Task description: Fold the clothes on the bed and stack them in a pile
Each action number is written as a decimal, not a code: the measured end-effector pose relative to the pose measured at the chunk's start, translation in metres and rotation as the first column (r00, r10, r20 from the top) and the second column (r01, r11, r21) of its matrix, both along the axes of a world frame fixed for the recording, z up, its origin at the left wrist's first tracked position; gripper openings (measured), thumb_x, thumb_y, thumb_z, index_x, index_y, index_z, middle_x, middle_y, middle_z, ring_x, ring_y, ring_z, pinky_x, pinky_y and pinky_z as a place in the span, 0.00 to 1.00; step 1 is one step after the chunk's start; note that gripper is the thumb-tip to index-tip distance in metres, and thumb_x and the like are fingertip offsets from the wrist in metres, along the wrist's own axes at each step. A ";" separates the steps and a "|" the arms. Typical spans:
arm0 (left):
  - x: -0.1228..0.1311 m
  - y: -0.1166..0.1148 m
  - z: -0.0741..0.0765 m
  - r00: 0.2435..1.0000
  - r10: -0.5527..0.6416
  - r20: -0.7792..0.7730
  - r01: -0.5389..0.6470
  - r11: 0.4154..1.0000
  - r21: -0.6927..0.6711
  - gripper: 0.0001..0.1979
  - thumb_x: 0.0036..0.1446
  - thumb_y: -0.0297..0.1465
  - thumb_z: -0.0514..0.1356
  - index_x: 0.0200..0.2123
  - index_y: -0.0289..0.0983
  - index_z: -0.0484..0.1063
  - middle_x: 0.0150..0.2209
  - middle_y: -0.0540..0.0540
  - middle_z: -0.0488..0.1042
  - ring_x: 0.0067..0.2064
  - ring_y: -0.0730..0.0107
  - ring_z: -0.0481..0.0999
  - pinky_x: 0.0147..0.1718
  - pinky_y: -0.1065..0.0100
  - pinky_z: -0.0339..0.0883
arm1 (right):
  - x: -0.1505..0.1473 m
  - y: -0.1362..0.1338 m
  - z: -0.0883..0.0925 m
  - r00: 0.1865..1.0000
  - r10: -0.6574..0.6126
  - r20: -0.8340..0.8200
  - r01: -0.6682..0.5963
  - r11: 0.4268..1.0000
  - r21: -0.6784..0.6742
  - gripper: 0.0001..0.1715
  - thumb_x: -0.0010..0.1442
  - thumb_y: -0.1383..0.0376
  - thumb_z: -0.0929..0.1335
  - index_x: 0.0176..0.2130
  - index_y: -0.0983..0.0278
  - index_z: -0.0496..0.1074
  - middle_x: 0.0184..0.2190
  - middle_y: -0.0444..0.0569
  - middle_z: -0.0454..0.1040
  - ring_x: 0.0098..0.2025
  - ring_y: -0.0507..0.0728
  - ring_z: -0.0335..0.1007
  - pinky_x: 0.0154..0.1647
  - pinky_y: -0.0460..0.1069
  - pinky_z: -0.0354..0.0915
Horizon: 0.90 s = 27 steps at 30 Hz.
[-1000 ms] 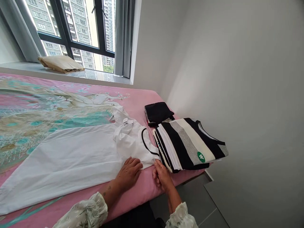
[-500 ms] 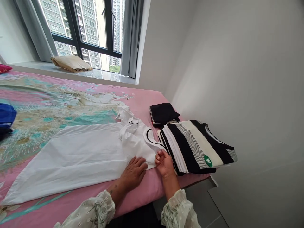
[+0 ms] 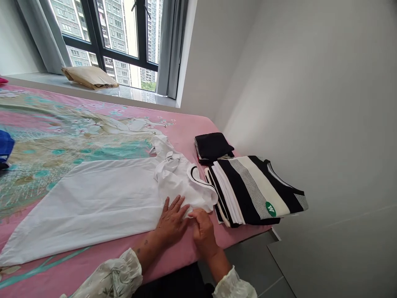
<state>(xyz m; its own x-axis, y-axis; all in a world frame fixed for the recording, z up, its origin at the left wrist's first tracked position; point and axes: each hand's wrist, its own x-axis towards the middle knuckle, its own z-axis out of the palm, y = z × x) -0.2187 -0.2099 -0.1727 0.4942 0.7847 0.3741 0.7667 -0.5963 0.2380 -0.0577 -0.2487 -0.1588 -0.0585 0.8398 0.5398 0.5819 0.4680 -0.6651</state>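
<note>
A white garment (image 3: pixel 114 194) with a black-trimmed collar lies spread across the pink patterned bed, its upper part bunched. My left hand (image 3: pixel 173 219) rests palm down on its near edge, fingers spread. Close beside it, my right hand (image 3: pixel 203 231) is closed at the garment's near edge, below the collar; its fingertips pinch the white cloth. To the right of the collar sits a stack of folded clothes (image 3: pixel 248 190), with a striped black and cream top uppermost and a green round label. Behind that stack is a smaller folded black pile (image 3: pixel 213 147).
The bed (image 3: pixel 186 124) ends at a near edge above a grey floor (image 3: pixel 248 265). A blue item (image 3: pixel 5 145) lies at the far left. On the window sill (image 3: pixel 136 92) is a brown paper package (image 3: pixel 89 77). A grey wall rises at the right.
My right hand has moved left and down from beside the stack, towards my left hand. My left hand has shifted slightly up, its fingers spread wider. The view has shifted a little.
</note>
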 end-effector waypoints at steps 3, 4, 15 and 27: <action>-0.023 0.007 0.003 0.989 0.146 0.004 -0.146 0.989 0.001 0.20 0.61 0.32 0.48 0.55 0.40 0.67 0.62 0.40 0.62 0.65 0.55 0.54 0.62 0.43 0.36 | 0.005 -0.007 -0.017 0.948 -0.021 0.316 0.021 1.000 0.006 0.22 0.62 0.71 0.57 0.54 0.66 0.67 0.53 0.55 0.70 0.59 0.61 0.59 0.63 0.65 0.49; -0.034 0.009 0.004 0.973 0.231 0.001 -0.231 0.973 -0.024 0.21 0.61 0.32 0.48 0.55 0.39 0.67 0.62 0.39 0.62 0.64 0.54 0.56 0.62 0.42 0.37 | 0.009 -0.007 -0.020 0.931 -0.081 0.356 0.087 0.996 0.000 0.23 0.63 0.70 0.57 0.56 0.69 0.64 0.55 0.58 0.68 0.61 0.62 0.57 0.62 0.66 0.50; -0.128 0.022 0.043 0.960 0.216 -0.180 -0.264 0.911 -0.317 0.13 0.55 0.37 0.50 0.38 0.41 0.71 0.35 0.46 0.76 0.40 0.61 0.73 0.45 0.57 0.54 | 0.040 0.032 0.012 0.934 -0.305 0.184 0.353 0.860 -0.367 0.25 0.63 0.65 0.56 0.55 0.72 0.65 0.52 0.59 0.70 0.54 0.59 0.65 0.56 0.52 0.60; -0.165 0.019 0.046 0.910 0.311 -0.275 -0.395 0.854 -0.339 0.23 0.53 0.55 0.48 0.30 0.41 0.66 0.18 0.52 0.69 0.26 0.64 0.70 0.44 0.60 0.54 | 0.034 0.040 0.009 0.880 -0.348 0.324 0.464 0.775 -0.429 0.20 0.63 0.60 0.57 0.46 0.67 0.69 0.38 0.55 0.76 0.38 0.59 0.72 0.37 0.49 0.62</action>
<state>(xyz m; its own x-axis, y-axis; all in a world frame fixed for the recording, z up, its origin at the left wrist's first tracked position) -0.3839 -0.1912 -0.1262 0.1882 0.9800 -0.0651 0.9635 -0.1713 0.2055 -0.0241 -0.2089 -0.1496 0.2836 0.9559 0.0758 0.7969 -0.1910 -0.5732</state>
